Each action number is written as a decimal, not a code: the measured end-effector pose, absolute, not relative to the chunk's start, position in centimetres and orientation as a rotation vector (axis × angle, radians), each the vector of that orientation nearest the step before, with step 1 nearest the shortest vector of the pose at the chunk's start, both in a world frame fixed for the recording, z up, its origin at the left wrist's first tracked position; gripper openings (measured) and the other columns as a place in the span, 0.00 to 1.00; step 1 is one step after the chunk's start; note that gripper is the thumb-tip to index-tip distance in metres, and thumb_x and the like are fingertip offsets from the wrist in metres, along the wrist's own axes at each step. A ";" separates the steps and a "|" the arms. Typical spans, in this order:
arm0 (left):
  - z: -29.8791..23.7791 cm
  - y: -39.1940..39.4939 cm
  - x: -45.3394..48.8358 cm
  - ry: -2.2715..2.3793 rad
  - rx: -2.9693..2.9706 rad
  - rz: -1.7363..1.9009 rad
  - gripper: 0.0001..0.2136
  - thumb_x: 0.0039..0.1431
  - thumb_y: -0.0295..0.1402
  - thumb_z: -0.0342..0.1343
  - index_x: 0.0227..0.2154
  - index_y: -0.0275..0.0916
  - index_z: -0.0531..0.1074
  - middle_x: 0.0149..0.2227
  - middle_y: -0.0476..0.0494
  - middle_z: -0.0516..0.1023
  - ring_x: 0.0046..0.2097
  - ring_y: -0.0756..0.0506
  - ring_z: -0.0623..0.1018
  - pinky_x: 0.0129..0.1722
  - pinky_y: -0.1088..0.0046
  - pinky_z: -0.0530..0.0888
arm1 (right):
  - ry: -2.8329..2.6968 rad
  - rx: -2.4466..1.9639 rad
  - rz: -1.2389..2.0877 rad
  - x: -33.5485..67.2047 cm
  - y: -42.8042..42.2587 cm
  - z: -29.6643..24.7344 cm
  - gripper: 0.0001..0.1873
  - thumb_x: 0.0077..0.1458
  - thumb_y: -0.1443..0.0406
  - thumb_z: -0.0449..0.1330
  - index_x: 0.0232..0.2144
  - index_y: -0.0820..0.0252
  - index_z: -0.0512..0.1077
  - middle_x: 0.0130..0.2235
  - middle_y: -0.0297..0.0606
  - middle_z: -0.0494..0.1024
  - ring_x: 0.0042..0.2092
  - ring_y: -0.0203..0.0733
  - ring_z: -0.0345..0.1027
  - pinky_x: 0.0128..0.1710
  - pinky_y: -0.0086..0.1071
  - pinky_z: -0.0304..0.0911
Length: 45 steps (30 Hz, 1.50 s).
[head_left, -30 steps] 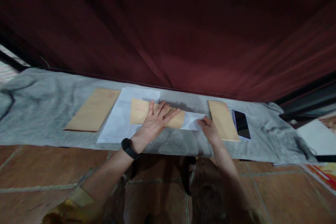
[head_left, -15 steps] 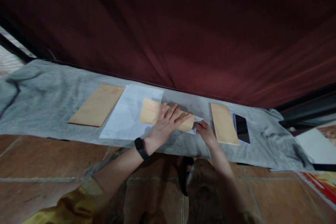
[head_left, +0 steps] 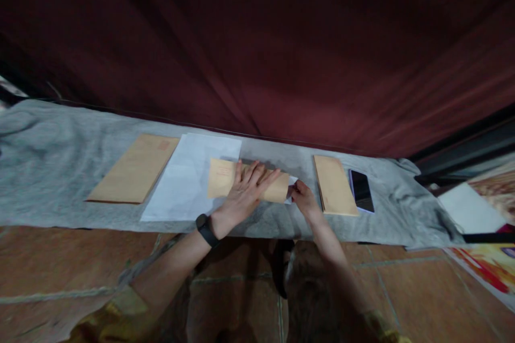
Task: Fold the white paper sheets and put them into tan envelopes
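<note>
My left hand (head_left: pixel 246 189) lies flat with fingers spread on a brown envelope (head_left: pixel 222 178) in the middle of the grey cloth (head_left: pixel 52 155). At the envelope's right end my right hand (head_left: pixel 304 199) pinches a folded white paper (head_left: pixel 291 185), only a small corner of which sticks out of the envelope. The envelope partly overlaps a large white sheet (head_left: pixel 189 182).
A second brown envelope (head_left: pixel 134 169) lies left of the white sheet. Right of my hands sit a stack of brown envelopes (head_left: pixel 333 185) and a dark phone (head_left: pixel 361 191). A dark red curtain (head_left: pixel 257 48) hangs behind. Tiled floor (head_left: pixel 60 273) lies below.
My right hand has moved left, pushing the white paper further into the envelope; far less of it shows. My left hand stays pressed on the envelope.
</note>
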<state>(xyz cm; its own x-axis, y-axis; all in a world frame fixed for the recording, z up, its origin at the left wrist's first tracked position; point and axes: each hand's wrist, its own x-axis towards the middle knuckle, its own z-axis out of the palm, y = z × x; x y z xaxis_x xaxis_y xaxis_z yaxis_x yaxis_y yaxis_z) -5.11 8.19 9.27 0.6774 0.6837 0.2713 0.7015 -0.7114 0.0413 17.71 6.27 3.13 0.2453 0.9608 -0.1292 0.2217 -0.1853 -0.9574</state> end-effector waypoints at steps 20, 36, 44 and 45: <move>8.2 10.6 -6.3 -1.237 -2.916 -0.508 0.48 0.53 0.34 0.61 0.73 0.42 0.40 0.65 0.27 0.62 0.69 0.27 0.61 0.67 0.34 0.48 | -0.922 -1.436 1.032 14.5 6.7 3.8 0.08 0.47 0.59 0.64 0.24 0.55 0.70 0.24 0.29 0.74 0.26 0.36 0.66 0.27 0.28 0.60; 8.0 11.0 -6.4 -1.183 -2.912 -0.520 0.48 0.55 0.37 0.60 0.73 0.42 0.37 0.65 0.26 0.61 0.69 0.28 0.60 0.66 0.36 0.49 | -0.985 -1.556 0.783 13.1 6.7 3.3 0.11 0.50 0.68 0.62 0.36 0.53 0.67 0.29 0.26 0.72 0.31 0.36 0.67 0.33 0.28 0.61; 7.9 11.2 -6.5 -1.157 -2.933 -0.523 0.48 0.56 0.38 0.61 0.73 0.42 0.37 0.66 0.26 0.61 0.68 0.28 0.60 0.67 0.36 0.49 | -0.925 -1.508 0.937 13.2 7.1 3.3 0.10 0.47 0.67 0.63 0.36 0.55 0.74 0.27 0.28 0.73 0.29 0.37 0.66 0.27 0.28 0.59; 7.9 11.2 -6.5 -1.156 -2.935 -0.525 0.48 0.56 0.39 0.61 0.73 0.42 0.37 0.66 0.26 0.61 0.68 0.28 0.60 0.67 0.36 0.49 | -0.929 -1.506 0.964 13.2 7.1 3.3 0.06 0.48 0.67 0.63 0.32 0.56 0.74 0.26 0.28 0.73 0.28 0.37 0.66 0.26 0.28 0.58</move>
<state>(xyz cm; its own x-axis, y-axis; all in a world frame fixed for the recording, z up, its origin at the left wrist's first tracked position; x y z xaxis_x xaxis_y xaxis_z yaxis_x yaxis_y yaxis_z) -6.52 11.17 7.93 0.6852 0.6721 0.2809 0.6536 -0.7375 0.1702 13.24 7.08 3.29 0.3691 0.9245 -0.0949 0.0604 -0.1258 -0.9902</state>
